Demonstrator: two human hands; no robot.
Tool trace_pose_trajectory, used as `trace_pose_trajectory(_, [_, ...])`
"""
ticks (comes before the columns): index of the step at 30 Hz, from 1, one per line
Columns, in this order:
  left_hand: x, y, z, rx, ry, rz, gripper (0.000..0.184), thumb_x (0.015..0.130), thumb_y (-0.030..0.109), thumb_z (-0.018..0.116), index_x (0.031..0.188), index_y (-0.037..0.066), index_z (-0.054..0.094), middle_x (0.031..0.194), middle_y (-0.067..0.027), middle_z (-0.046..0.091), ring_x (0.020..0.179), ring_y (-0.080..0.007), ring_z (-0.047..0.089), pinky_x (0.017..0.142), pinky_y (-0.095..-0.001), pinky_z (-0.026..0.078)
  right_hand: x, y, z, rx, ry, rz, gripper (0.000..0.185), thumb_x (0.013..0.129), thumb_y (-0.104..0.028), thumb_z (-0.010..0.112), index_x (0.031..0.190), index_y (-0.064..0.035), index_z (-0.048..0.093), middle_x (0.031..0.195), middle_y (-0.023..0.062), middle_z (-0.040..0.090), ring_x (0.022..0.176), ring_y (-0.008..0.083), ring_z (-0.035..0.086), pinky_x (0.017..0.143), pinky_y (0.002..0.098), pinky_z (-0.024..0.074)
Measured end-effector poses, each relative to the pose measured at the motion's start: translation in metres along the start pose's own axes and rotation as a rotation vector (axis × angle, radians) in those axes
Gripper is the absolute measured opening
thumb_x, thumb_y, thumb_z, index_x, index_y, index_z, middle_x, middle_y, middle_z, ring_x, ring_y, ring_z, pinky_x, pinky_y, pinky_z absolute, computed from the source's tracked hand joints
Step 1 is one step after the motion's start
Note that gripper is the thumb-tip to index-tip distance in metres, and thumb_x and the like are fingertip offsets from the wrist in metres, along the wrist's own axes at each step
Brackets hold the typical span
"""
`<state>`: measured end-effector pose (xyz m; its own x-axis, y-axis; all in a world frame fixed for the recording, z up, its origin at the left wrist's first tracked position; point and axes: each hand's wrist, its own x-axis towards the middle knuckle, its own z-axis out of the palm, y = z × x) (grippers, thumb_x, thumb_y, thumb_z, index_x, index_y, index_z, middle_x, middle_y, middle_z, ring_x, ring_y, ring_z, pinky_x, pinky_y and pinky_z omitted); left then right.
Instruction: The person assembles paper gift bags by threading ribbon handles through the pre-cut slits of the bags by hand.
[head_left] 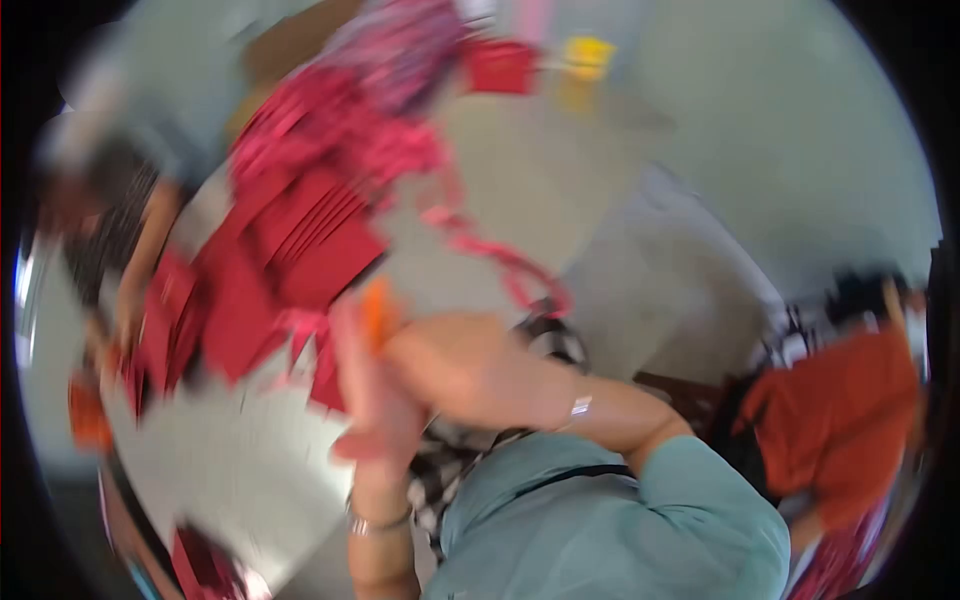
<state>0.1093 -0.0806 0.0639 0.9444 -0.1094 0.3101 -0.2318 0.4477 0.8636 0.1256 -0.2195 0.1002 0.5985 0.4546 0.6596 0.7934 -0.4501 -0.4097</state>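
Observation:
Motion blur smears both hands, which meet in front of my teal shirt. My left hand (378,405) is upright with its fingers stretched out, close against my right hand. My right hand (445,360) reaches across from the right, its fingers curled round a small orange object (378,312) whose kind I cannot make out. Just beyond the hands, flat dark-red pieces (315,235) lie overlapping on the pale table (240,475). A pink strip (300,325) lies close to my left fingertips.
A heap of red and pink material (340,120) covers the far table, and a pink ribbon-like strand (480,245) trails from it. At left, a person's arm (145,250) touches red pieces. Someone in an orange top (835,425) is at right. A yellow object (588,58) stands far back.

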Motion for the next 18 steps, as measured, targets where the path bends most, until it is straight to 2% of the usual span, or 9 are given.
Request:
trace_pose_trajectory(2, [0.004,0.006,0.002,0.068,0.011,0.004,0.141,0.057,0.098,0.038,0.154,0.002,0.005,0.157,-0.0197,0.019,0.139,-0.0326,0.030,0.116,-0.0475,0.020,0.001,-0.001,0.002,-0.160,-0.003,-0.040,0.013,0.075,-0.017,0.058,0.077,-0.0059,0.052,0.069,0.0086,0.054,0.065,0.0272,0.060,0.056,0.0394,0.0499])
trace_pose_trajectory(6, [0.006,-0.003,-0.002,0.007,-0.026,-0.061,0.142,0.056,0.098,0.040,0.153,0.000,0.008,0.155,-0.0215,0.023,0.137,-0.0321,0.033,0.113,-0.0458,0.028,-0.003,0.006,0.011,-0.161,0.120,-0.008,0.016,0.073,-0.020,0.059,0.073,-0.0043,0.055,0.067,0.0087,0.058,0.061,0.0266,0.061,0.053,0.0375,0.0492])
trace_pose_trajectory(8, [0.004,0.003,0.017,0.203,-0.042,-0.041,0.143,0.056,0.099,0.038,0.153,-0.002,0.008,0.153,-0.0211,0.026,0.137,-0.0312,0.033,0.112,-0.0438,0.029,-0.007,0.008,0.009,-0.206,0.139,0.044,0.017,0.072,-0.020,0.059,0.072,-0.0038,0.055,0.066,0.0091,0.057,0.059,0.0270,0.061,0.051,0.0382,0.0487])
trace_pose_trajectory(9, [0.008,-0.002,0.011,0.168,-0.063,-0.138,0.147,0.052,0.101,0.037,0.152,-0.003,0.008,0.151,-0.0204,0.028,0.138,-0.0306,0.034,0.111,-0.0421,0.030,-0.007,0.014,0.007,-0.193,0.132,0.080,0.017,0.071,-0.020,0.060,0.071,-0.0034,0.054,0.064,0.0094,0.057,0.057,0.0273,0.060,0.050,0.0389,0.0483])
trace_pose_trajectory(11, [0.005,0.000,0.021,0.193,-0.087,-0.162,0.135,0.063,0.091,0.047,0.153,-0.002,0.006,0.148,-0.0196,0.033,0.137,-0.0318,0.035,0.114,-0.0451,0.022,-0.013,0.022,0.002,-0.210,0.129,0.093,0.018,0.071,-0.021,0.060,0.071,-0.0034,0.054,0.062,0.0098,0.056,0.055,0.0277,0.059,0.049,0.0394,0.0475])
trace_pose_trajectory(13, [0.011,-0.004,0.022,0.174,-0.188,-0.178,0.156,0.038,0.095,0.060,0.150,-0.004,0.015,0.146,-0.0201,0.035,0.135,-0.0331,0.037,0.112,-0.0465,0.028,-0.012,0.024,-0.003,-0.196,0.125,0.124,0.020,0.069,-0.023,0.062,0.071,-0.0042,0.055,0.063,0.0109,0.055,0.057,0.0298,0.059,0.050,0.0414,0.0471])
trace_pose_trajectory(15, [0.008,0.006,0.028,0.147,-0.276,-0.228,0.153,0.044,0.095,0.057,0.152,-0.001,0.010,0.152,-0.0184,0.026,0.142,-0.0342,0.025,0.116,-0.0479,0.019,-0.019,0.027,-0.008,-0.033,0.236,0.168,0.018,0.071,-0.019,0.067,0.073,-0.0063,0.055,0.069,0.0102,0.056,0.064,0.0332,0.058,0.056,0.0437,0.0483])
trace_pose_trajectory(16, [0.000,-0.008,0.009,-0.022,-0.289,-0.141,0.139,0.056,0.092,0.053,0.155,0.008,0.004,0.156,-0.0166,0.019,0.144,-0.0357,0.021,0.117,-0.0510,0.017,-0.020,0.025,-0.014,-0.012,0.237,0.139,0.013,0.072,-0.015,0.067,0.077,-0.0067,0.058,0.069,0.0101,0.056,0.064,0.0329,0.058,0.056,0.0433,0.0483])
trace_pose_trajectory(18, [-0.003,0.014,0.022,-0.286,-0.254,-0.275,0.132,0.063,0.089,0.053,0.155,0.012,-0.002,0.154,-0.0178,0.026,0.144,-0.0344,0.021,0.117,-0.0486,0.016,-0.019,0.023,-0.021,0.097,0.223,0.189,0.012,0.068,-0.003,0.067,0.078,-0.0066,0.060,0.067,0.0082,0.058,0.057,0.0257,0.059,0.051,0.0349,0.0472])
